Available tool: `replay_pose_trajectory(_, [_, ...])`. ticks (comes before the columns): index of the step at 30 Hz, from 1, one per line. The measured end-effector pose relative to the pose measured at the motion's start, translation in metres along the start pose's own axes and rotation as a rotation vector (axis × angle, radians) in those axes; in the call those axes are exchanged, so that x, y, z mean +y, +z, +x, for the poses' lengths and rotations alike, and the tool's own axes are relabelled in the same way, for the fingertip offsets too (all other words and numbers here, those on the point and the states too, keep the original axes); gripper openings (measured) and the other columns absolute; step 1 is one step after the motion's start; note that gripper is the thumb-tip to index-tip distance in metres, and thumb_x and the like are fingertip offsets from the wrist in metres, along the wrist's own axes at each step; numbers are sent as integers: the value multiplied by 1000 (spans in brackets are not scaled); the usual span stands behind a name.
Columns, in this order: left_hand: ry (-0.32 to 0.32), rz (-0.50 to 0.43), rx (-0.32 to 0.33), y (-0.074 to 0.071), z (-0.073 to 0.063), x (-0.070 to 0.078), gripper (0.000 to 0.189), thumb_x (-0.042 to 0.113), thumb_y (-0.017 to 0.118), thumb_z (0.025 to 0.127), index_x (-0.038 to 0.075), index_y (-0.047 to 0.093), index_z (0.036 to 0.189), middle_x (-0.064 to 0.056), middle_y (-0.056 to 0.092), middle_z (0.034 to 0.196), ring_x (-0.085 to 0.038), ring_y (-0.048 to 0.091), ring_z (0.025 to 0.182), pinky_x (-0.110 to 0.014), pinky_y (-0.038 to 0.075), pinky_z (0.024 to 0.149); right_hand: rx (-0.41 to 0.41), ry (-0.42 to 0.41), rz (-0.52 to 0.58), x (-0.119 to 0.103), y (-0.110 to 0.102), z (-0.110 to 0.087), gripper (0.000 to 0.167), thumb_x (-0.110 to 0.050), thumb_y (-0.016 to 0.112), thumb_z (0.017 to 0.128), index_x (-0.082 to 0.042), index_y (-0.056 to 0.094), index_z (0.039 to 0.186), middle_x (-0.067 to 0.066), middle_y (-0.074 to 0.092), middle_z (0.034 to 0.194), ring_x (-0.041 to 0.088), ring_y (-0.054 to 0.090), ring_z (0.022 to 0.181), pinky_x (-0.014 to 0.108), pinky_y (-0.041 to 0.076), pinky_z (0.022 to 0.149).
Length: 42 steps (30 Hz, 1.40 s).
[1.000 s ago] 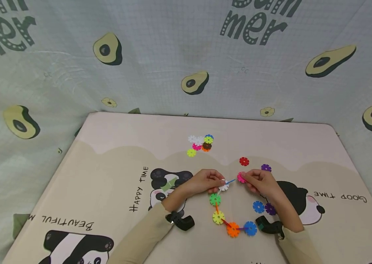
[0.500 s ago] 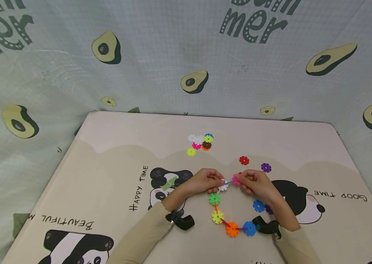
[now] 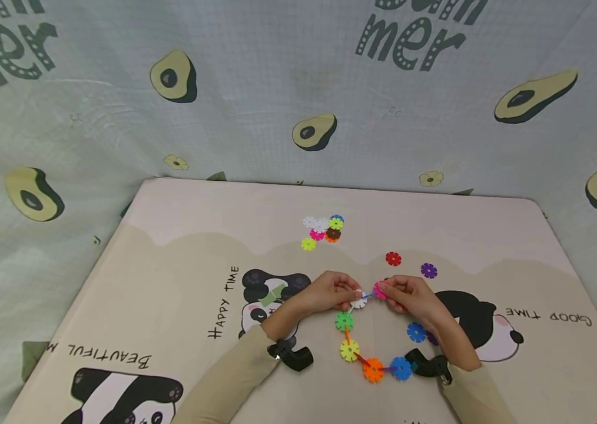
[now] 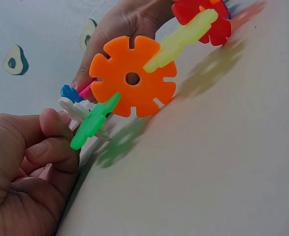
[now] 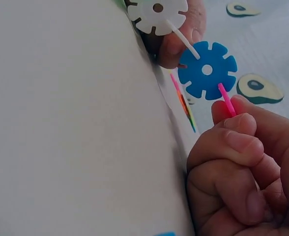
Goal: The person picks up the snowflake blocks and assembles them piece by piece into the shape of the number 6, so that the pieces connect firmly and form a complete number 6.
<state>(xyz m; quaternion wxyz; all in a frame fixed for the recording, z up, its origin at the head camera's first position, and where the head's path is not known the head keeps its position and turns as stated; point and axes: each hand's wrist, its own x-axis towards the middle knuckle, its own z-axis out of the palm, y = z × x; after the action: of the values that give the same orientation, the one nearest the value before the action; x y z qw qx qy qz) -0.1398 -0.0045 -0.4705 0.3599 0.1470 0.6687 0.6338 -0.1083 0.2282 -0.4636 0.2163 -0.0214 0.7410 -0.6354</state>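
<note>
My left hand (image 3: 332, 291) pinches a white slotted disc (image 3: 359, 302) at the near end of a linked chain. My right hand (image 3: 410, 294) pinches a pink slotted disc (image 5: 227, 101) between thumb and fingertips. In the right wrist view, the pink disc's edge sits in a slot of a blue disc (image 5: 193, 76), which joins the white pieces on its other side. From the left hand the chain runs through a green disc (image 3: 344, 321), a yellow disc (image 3: 345, 353), an orange disc (image 3: 368, 372) and a blue end disc, with edge-on discs linking them.
A loose red disc (image 3: 393, 259) and a purple disc (image 3: 428, 270) lie beyond my right hand. Another blue disc (image 3: 416, 332) lies beside my right wrist, which partly hides a second purple one. Several mixed discs (image 3: 308, 244) are heaped farther back on the panda-printed table (image 3: 171, 294).
My right hand has moved left, bringing the pink disc from a small gap away up against the blue disc. My left hand has stayed in place on the white disc.
</note>
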Motion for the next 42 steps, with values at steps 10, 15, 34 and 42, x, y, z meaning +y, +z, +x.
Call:
replay_pose_trajectory(10, [34, 17, 11, 3, -1, -1, 22, 4, 59, 96, -14, 59, 108, 1, 56, 73, -3, 51, 55, -14, 46, 56, 26, -9, 10, 2, 3, -1, 20, -18, 59, 99, 0, 63, 90, -2, 52, 61, 6, 44, 52, 18, 38, 51])
replay_pose_trajectory(15, [34, 13, 30, 4, -1, -2, 21, 3, 59, 95, -15, 59, 107, 1, 55, 72, -3, 50, 53, -13, 45, 54, 55, -48, -58, 3, 6, -2, 26, -19, 60, 98, 7, 63, 93, -2, 50, 60, 7, 42, 51, 21, 34, 48])
replay_pose_trajectory(34, [59, 36, 67, 4, -3, -1, 19, 2, 61, 94, -15, 60, 104, 1, 55, 70, -3, 49, 52, -14, 43, 52, 70, -149, -93, 6, 9, -1, 26, -15, 59, 99, 9, 59, 91, -1, 48, 61, 9, 40, 51, 25, 33, 46])
replay_pose_trajectory(42, [42, 43, 12, 5, -2, -1, 20, 5, 59, 96, -12, 60, 107, 0, 56, 69, -5, 49, 53, -15, 41, 51, 119, -58, 14, 6, 1, -10, 22, -20, 56, 101, 0, 59, 92, -2, 51, 64, 6, 43, 54, 18, 38, 50])
